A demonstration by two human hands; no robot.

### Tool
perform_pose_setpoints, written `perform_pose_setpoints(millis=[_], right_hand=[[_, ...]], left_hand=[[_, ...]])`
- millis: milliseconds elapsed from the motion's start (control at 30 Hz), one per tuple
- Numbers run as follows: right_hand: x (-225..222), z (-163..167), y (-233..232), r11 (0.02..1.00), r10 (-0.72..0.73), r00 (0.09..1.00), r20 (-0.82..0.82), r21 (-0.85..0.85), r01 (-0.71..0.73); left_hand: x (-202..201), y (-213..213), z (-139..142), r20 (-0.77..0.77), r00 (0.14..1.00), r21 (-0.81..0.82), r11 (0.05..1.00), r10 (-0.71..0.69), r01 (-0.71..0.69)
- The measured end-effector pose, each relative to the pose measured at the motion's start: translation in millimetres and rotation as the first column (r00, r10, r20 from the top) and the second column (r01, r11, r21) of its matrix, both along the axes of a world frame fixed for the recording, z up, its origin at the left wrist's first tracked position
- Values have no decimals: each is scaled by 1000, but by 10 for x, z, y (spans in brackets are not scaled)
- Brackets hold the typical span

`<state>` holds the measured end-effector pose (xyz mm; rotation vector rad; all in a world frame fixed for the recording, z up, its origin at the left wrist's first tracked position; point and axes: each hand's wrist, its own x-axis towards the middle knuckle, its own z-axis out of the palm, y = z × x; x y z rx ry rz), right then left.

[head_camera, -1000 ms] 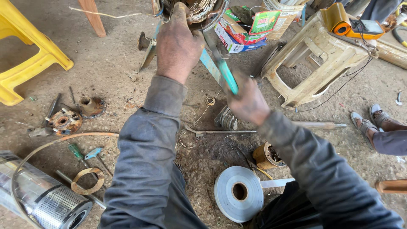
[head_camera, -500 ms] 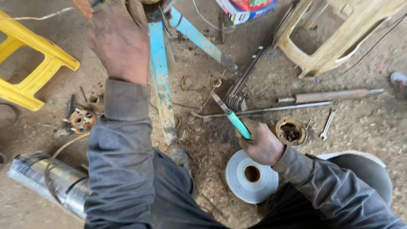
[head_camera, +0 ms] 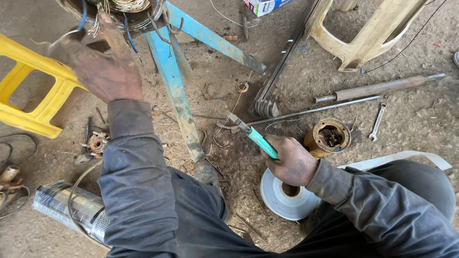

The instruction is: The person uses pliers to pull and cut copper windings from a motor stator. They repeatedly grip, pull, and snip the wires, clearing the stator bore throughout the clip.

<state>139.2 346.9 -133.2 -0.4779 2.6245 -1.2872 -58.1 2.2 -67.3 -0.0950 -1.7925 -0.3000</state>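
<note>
My left hand [head_camera: 106, 67] is raised at the upper left, its fingers on the rim of a round motor stator [head_camera: 119, 9] with copper windings and loose wires, which rests on a blue metal stand [head_camera: 174, 91]. My right hand [head_camera: 291, 160] is low near the ground, closed around the green handle of a hand tool [head_camera: 253, 136] whose metal tip points up-left. Just under that hand lies a roll of white tape [head_camera: 282, 198] with its loose end trailing to the right.
A yellow plastic stool [head_camera: 33, 95] stands at left and a beige overturned stool [head_camera: 368, 33] at top right. On the dirt lie a brass bushing [head_camera: 327, 137], a long shaft [head_camera: 377, 88], a thin rod [head_camera: 311, 111], a small spanner [head_camera: 377, 123] and a perforated steel cylinder [head_camera: 71, 210].
My right hand has come down from the stator to the ground with the green-handled tool, ending by the white tape roll. My left hand stays on the stator; the view has tilted downward.
</note>
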Motion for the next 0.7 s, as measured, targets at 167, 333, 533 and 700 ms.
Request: perform_pose_setpoints(millis=[167, 333, 533, 700], right_hand=[[11, 1, -27, 999, 17, 998, 52, -39, -15], [5, -94, -50, 999, 41, 998, 56, 6, -41], [81, -113, -80, 998, 45, 993, 107, 33, -49], [180, -3, -45, 995, 100, 994, -41, -18, -101]], left_hand=[[-287, -94, -120, 119, 941, 252, 926, -318, 281], [-358, -137, -210, 8, 845, 460, 752, -535, 472], [113, 98, 242, 9, 747, 457, 667, -665, 589], [687, 360, 615, 644, 755, 225, 974, -122, -34]])
